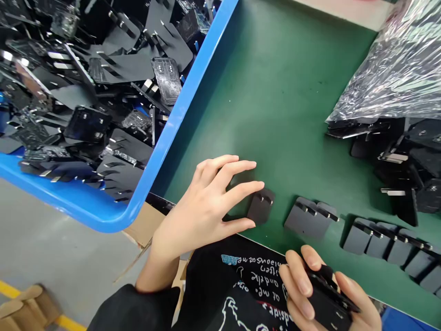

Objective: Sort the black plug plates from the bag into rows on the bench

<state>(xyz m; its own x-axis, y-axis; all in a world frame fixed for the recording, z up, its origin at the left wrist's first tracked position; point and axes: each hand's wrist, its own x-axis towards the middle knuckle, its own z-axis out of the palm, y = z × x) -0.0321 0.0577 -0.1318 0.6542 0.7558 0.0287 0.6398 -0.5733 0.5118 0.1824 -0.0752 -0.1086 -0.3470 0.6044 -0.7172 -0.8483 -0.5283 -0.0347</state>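
Note:
My left hand is open over the green tabletop, its fingers spread. Just beyond its thumb and fingertips lies a small black plug plate with two metal prongs standing up; whether the fingers touch it I cannot tell. At the lower right, my right hand is closed around black plug plates, apparently more than one, their lower part cut off by the frame. Between the hands and to the right lie two overlapping plug plates. Further right is a row of several similar plates, prongs up.
A blue bin full of jumbled black plates and clear film stands at the left, overhanging the table's edge. On the right, a clear plastic bag lies beside a pile of black plug parts. Cardboard boxes sit on the floor.

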